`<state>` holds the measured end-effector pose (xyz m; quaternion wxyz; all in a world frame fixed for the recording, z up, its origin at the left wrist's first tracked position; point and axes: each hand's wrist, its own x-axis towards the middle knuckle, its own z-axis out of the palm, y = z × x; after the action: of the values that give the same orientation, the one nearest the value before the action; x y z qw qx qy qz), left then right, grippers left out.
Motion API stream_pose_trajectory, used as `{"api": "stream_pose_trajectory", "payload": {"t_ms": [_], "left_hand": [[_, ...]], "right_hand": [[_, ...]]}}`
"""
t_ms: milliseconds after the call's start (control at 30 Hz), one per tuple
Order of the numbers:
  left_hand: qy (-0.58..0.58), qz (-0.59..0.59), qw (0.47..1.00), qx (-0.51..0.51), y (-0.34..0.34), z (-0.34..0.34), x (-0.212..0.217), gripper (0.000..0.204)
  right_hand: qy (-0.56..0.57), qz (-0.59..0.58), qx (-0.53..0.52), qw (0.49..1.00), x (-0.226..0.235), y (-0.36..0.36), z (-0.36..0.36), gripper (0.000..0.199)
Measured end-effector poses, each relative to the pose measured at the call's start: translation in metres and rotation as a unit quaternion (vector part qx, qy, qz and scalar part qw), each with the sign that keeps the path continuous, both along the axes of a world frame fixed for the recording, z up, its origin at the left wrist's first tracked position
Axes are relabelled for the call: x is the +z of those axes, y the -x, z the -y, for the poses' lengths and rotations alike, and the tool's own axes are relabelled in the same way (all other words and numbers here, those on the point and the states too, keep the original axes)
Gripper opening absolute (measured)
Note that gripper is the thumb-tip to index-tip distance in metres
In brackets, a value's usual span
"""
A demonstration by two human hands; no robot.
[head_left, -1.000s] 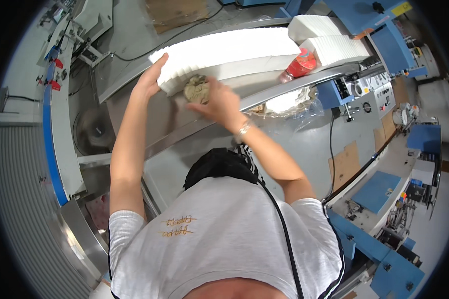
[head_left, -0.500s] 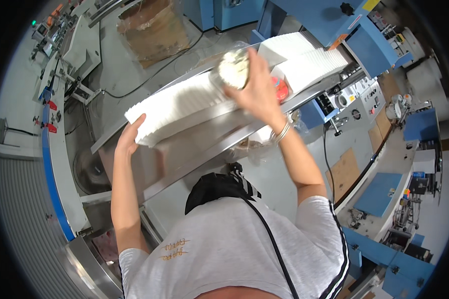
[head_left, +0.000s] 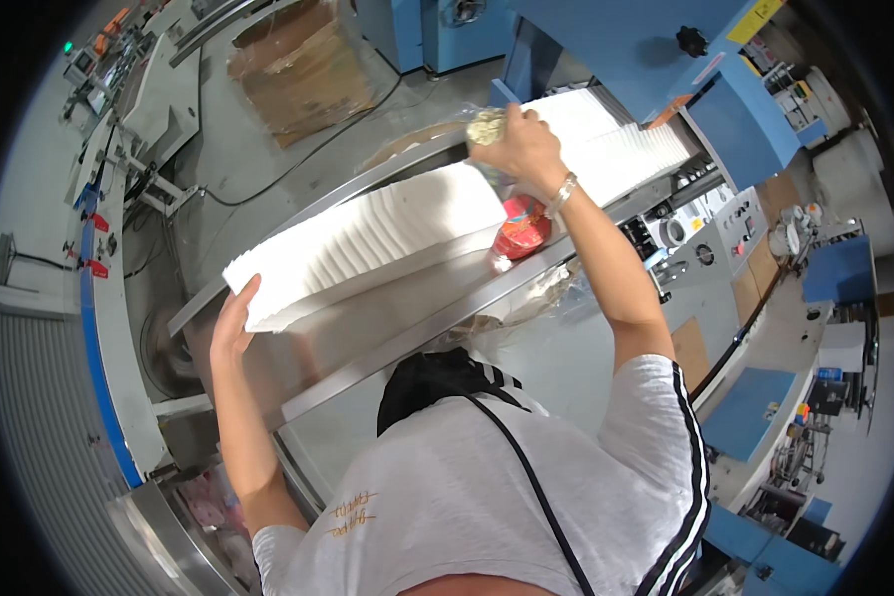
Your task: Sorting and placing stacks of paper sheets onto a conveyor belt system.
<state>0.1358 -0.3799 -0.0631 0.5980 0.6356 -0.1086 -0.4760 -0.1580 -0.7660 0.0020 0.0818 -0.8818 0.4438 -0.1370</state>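
A long row of white stacked paper pieces (head_left: 368, 223) leans along a metal trough (head_left: 407, 303). At its left end, my left hand (head_left: 234, 320) presses with fingers stretched out against the end face. My right hand (head_left: 528, 151) is closed around a rounded, clear-looking thing with pale yellow contents (head_left: 486, 127); its kind I cannot make out. This sits above the row's right end. Just below my right hand, a red rounded package (head_left: 523, 230) lies in the trough. Beyond my right wrist, a second row of white paper pieces (head_left: 626, 157) runs under the blue machine.
A blue machine (head_left: 626, 50) stands over the trough's far right end. On the floor beyond lies an open cardboard box (head_left: 303, 79) in plastic, with a black cable (head_left: 268, 199) beside it. Blue-edged machinery (head_left: 99, 338) borders the left; a control panel (head_left: 740, 209) is at right.
The pale yellow thing has moved up and slightly right in my right hand. The white row's left end and my left hand shifted slightly left and nearer. More of the red package shows.
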Motion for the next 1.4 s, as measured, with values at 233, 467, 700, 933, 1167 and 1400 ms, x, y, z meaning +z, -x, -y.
{"api": "stream_pose_trajectory", "payload": {"t_ms": [233, 467, 700, 933, 1167, 1400], "left_hand": [[-0.016, -0.015, 0.999, 0.026, -0.002, -0.005, -0.001, 0.051], [-0.012, -0.021, 1.0, 0.012, -0.001, 0.001, 0.001, 0.052], [-0.027, -0.011, 1.0, 0.008, 0.0, 0.0, 0.003, 0.055], [-0.019, -0.02, 1.0, -0.001, -0.006, -0.003, -0.002, 0.055], [-0.01, -0.012, 0.999, -0.047, -0.011, 0.003, -0.004, 0.062], [0.009, -0.027, 1.0, -0.006, -0.004, -0.001, -0.008, 0.054]], "right_hand": [[-0.191, 0.012, 0.03, 0.981, -0.014, -0.001, 0.039, 0.095], [-0.124, 0.018, -0.024, 0.992, -0.031, 0.008, 0.061, 0.096], [-0.13, 0.055, 0.034, 0.989, -0.053, -0.007, 0.047, 0.085], [-0.091, 0.025, 0.163, 0.982, -0.058, 0.008, 0.044, 0.05], [-0.072, -0.006, 0.127, 0.989, -0.056, 0.003, 0.044, 0.037], [-0.026, -0.083, 0.021, 0.996, -0.032, 0.005, -0.04, 0.035]]}}
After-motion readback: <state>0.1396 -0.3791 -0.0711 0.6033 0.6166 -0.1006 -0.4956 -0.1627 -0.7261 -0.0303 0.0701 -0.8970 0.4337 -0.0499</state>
